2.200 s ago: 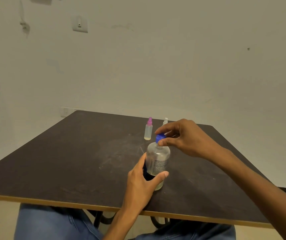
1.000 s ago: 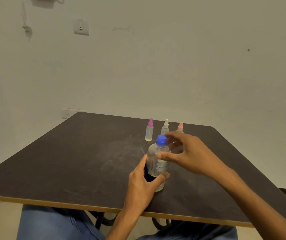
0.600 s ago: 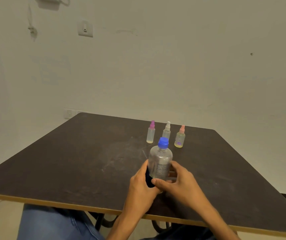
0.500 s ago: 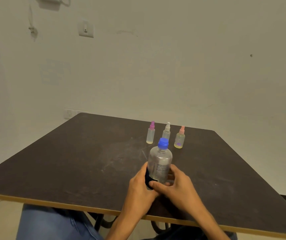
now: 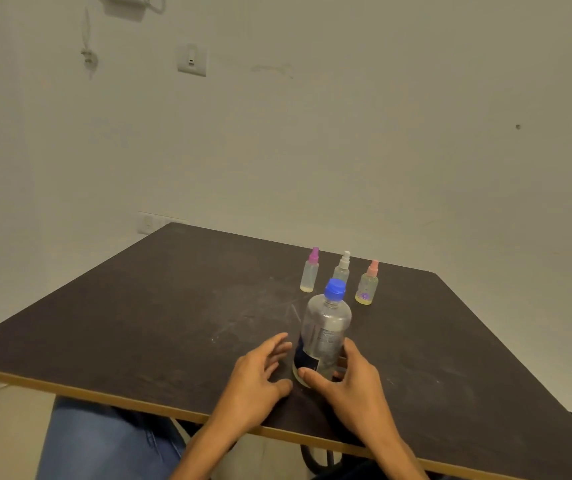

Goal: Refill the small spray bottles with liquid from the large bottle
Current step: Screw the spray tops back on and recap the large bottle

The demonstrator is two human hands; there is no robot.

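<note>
Standing capped near the tabletop's (image 5: 160,306) front edge, the big bottle (image 5: 324,336) is cupped low by the right hand (image 5: 350,382), thumb and fingers curled round its base. Just beside it, the left hand (image 5: 260,372) rests loose-fingered, gripping nothing. Three spray bottles (image 5: 341,271) wait near the far edge, nozzles on. Filling hasn't begun, I judge; next, one needs fetching and opening.

left hand (image 5: 256,375) released the large bottle (image 5: 324,336), right hand (image 5: 348,382) dropped from cap to base

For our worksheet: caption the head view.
Both hands flank the capped large bottle; three spray bottles stand behind.
</note>
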